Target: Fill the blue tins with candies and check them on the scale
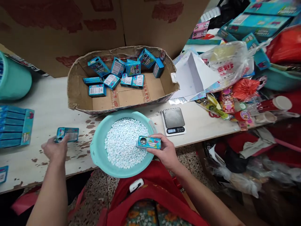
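Box A (154,143), blue, is grasped in R hand (168,151) over basin (98,138) of white pellets (124,141), presumably so spills drop back in. L hand (55,149) grips blue box B (74,135), on or just above worktop (49,94), L of basin. Basin's near rim overhangs worktop front edge; carton (129,97) bounds rear, scale (174,118) R side. Lateral room: betw. box B and basin.

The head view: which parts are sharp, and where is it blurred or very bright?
In the head view, the scale and the box in the right hand look fairly sharp; the plastic bags at lower right look smeared; the white pieces in the basin are bright, yet distinct.
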The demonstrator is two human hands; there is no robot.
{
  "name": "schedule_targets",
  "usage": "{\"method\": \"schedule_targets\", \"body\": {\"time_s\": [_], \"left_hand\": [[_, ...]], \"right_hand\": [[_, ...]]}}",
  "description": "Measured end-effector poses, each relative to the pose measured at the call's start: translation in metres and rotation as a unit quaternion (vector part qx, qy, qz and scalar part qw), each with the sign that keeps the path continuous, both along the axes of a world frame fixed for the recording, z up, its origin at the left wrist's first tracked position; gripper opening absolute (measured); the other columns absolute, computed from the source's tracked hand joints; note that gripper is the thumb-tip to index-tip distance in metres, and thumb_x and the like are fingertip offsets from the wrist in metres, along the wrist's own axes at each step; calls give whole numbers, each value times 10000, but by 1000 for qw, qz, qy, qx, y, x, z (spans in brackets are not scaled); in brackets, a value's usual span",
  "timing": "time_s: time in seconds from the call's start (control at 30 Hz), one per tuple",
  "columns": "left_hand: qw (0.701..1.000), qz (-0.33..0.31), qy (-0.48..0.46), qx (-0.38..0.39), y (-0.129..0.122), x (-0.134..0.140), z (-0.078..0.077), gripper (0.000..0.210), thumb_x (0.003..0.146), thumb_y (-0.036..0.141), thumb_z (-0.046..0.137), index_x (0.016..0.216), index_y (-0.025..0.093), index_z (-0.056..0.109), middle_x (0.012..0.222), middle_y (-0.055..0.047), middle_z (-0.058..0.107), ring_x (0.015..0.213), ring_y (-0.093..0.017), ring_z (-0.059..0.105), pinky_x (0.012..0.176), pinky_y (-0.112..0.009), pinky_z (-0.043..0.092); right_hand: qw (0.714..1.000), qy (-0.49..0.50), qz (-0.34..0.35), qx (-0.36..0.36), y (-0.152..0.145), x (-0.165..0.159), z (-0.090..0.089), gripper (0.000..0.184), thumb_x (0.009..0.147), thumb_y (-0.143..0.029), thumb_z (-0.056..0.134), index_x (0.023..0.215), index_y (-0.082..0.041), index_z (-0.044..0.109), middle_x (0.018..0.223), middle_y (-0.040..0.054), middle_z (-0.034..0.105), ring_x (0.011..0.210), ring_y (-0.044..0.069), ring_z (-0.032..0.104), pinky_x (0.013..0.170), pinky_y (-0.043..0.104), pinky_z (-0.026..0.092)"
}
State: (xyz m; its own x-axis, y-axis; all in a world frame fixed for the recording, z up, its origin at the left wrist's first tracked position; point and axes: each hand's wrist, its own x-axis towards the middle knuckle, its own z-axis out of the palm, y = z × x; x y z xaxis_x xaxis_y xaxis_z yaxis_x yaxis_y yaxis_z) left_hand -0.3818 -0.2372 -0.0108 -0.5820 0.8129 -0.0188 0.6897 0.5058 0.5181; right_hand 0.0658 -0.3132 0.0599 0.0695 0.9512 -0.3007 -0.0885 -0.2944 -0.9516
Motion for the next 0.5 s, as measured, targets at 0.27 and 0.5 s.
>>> {"method": "schedule_targets", "body": {"time_s": [0.27, 0.5], "left_hand": [[928, -371, 40, -26, -46, 214, -10, 345, 859, 451, 473, 1046, 179, 575, 1052, -122, 601, 1033, -274, 537, 900, -439, 431], [897, -419, -88, -110, -35, 271, -32, 224, 787, 400, 578, 812, 179, 610, 896, -101, 626, 947, -270, 557, 857, -398, 398]], "right_hand": [[997, -28, -72, -26, -5, -12, -10, 427, 614, -323, 813, 974, -209, 614, 891, 7, 668, 817, 181, 628, 764, 316, 512], [989, -88, -117, 13, -2, -11, -11, 435, 632, -346, 799, 998, -197, 617, 914, 24, 672, 837, 192, 625, 796, 345, 502]]}}
